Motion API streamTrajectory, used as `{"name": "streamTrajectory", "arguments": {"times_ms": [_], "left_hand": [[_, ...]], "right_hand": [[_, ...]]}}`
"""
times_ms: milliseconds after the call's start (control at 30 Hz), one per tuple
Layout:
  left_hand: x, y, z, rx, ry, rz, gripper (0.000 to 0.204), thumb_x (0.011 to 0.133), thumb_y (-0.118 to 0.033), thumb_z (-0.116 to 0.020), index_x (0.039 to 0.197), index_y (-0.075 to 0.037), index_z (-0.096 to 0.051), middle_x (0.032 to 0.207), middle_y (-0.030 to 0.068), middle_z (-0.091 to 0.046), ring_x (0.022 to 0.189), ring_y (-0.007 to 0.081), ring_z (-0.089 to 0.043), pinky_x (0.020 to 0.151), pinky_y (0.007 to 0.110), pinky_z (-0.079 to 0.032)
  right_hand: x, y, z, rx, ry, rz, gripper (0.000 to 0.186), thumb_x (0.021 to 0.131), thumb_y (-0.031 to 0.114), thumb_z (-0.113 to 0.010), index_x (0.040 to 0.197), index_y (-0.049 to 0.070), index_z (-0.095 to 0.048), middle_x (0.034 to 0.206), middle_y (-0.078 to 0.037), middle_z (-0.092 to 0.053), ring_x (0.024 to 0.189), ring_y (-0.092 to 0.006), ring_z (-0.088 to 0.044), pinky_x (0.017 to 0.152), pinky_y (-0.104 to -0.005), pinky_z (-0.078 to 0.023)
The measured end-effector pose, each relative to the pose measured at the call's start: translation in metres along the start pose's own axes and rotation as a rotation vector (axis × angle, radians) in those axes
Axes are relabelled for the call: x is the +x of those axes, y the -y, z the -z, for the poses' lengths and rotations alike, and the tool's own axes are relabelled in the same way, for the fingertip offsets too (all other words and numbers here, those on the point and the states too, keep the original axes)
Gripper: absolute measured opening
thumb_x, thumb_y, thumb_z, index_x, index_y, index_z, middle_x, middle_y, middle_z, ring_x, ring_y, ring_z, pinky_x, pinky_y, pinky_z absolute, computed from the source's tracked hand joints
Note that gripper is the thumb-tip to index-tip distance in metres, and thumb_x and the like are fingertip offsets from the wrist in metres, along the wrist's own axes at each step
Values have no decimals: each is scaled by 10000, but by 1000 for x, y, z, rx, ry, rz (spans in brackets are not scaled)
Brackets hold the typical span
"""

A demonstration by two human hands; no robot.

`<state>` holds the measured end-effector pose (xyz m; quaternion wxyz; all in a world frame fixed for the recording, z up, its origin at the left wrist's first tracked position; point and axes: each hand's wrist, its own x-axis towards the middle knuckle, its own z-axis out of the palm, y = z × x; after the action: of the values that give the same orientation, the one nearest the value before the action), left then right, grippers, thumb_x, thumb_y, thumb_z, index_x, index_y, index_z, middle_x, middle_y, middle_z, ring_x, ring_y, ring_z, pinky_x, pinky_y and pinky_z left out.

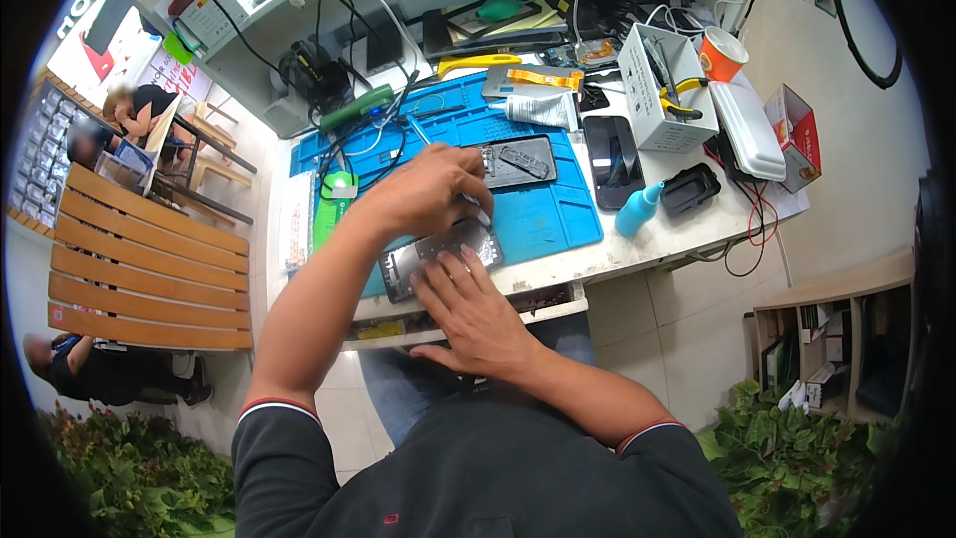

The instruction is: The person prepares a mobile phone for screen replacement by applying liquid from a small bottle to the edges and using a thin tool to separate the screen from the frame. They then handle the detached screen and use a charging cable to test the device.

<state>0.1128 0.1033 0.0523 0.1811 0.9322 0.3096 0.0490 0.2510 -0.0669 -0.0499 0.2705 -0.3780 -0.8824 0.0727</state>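
A dark phone-sized panel [472,239] lies at the near edge of the blue repair mat [558,224], partly over the table edge. My right hand [468,314] rests on its near side with the fingers spread flat. Above its far side, my left hand [428,189] is closed, pinching a small whitish thing [478,209] whose kind is mostly hidden by the fingers. Just beyond, an opened phone [523,161] lies on the mat with inner parts showing. To its right are a black phone [611,161] and a light blue squeeze bottle [639,209].
A white box [662,115] with pliers, an orange cup [723,53] and a black tray [690,189] stand right. A white tube [538,111], green-handled tool [357,108] and cables lie farther back. A drawer [558,305] juts out in front. People sit left beyond a slatted bench [149,264].
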Motion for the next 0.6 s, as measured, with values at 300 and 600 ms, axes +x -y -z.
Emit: {"name": "streamTrajectory", "arguments": {"times_ms": [300,600], "left_hand": [[4,6,5,31,-4,-6,258,850,-60,-917,1062,-207,-931,1075,41,-665,1137,292,-649,1052,437,-521],[7,1,5,-59,43,-74,220,851,-80,-932,1044,-187,-931,1031,42,-659,1091,291,-657,997,436,-535]], "right_hand": [[1,1,-1,-33,20,4,977,1025,735,-686,1602,-44,-571,1600,-271,-555,1585,-469,-435,1396,-649,-233],[0,1,-1,-66,50,-10,1000,1024,751,-661,1635,-33,-552,1637,-248,-550,1613,-444,-427,1410,-636,-211]]}}
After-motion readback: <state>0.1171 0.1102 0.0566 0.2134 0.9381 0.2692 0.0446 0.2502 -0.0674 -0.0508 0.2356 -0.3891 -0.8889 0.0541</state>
